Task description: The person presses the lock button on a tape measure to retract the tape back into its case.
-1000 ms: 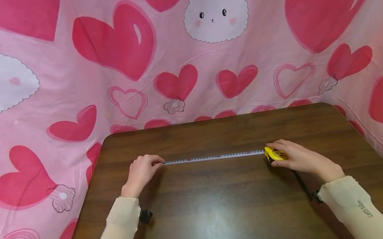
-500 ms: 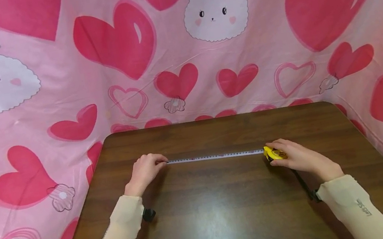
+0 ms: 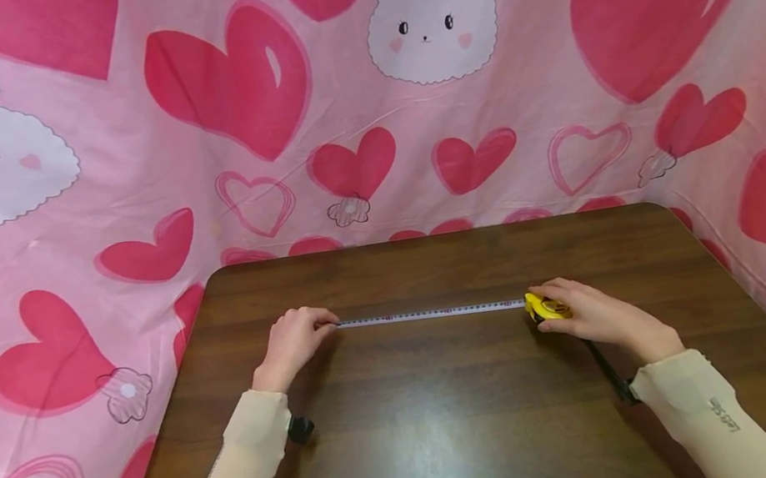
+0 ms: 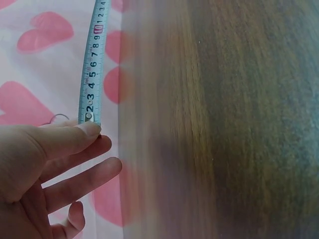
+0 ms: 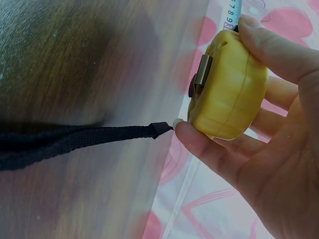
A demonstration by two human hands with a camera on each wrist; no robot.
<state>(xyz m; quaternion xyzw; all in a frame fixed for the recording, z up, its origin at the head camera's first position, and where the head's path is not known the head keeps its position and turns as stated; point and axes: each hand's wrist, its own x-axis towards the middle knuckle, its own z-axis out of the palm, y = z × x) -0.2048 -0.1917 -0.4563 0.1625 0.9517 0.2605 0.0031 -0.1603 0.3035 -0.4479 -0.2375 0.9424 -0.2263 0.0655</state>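
Observation:
A yellow tape measure point(image 3: 549, 307) is gripped by my right hand point(image 3: 608, 321) over the right half of the table. Its white blade point(image 3: 429, 315) runs out nearly straight to the left. There my left hand point(image 3: 291, 346) pinches the blade's end between thumb and forefinger. In the left wrist view the numbers on the blade point(image 4: 92, 64) read upward from the thumb point(image 4: 75, 137), and the other fingers are spread loosely below. The right wrist view shows thumb and fingers around the yellow case point(image 5: 229, 94), with a metal clip point(image 5: 203, 70) on its side and a black strap point(image 5: 99, 139) hanging from it.
Both hands are over a brown wooden table point(image 3: 413, 420) with rounded far corners. A pink cloth point(image 3: 346, 110) printed with hearts and rabbits hangs behind the table and along its sides. Small black wrist cameras point(image 3: 301, 429) are strapped at the sleeves.
My left hand has moved a little to the right with the blade's end, and the right hand has shifted slightly left. The stretch of blade between them is shorter.

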